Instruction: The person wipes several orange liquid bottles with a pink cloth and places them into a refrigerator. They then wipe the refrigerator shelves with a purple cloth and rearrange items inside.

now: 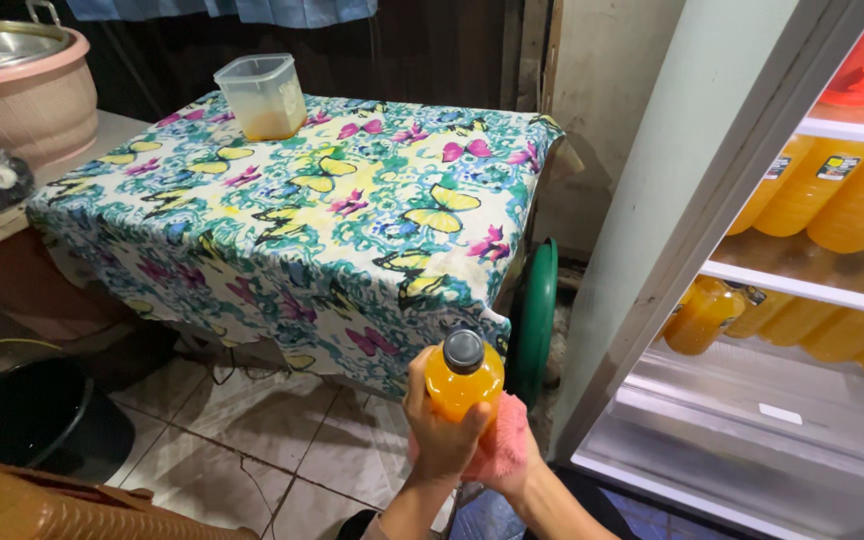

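Left hand [440, 432] wraps closed around an orange juice bottle [462, 388] with a dark cap [463, 351], held upright at 6 o'clock in the view; right hand [512, 462] presses a pink cloth [500, 442] against the bottle's lower right side, fingers closed on the cloth. Open fridge [712, 200] stands at 3 o'clock, its shelves [802, 285] lined with like bottles; the butterfly-cloth table [292, 210] lies at 12. Judgement: wiping goes best with the left grip firm near the shoulder, turning the bottle so the cloth covers the whole wall before shelving.
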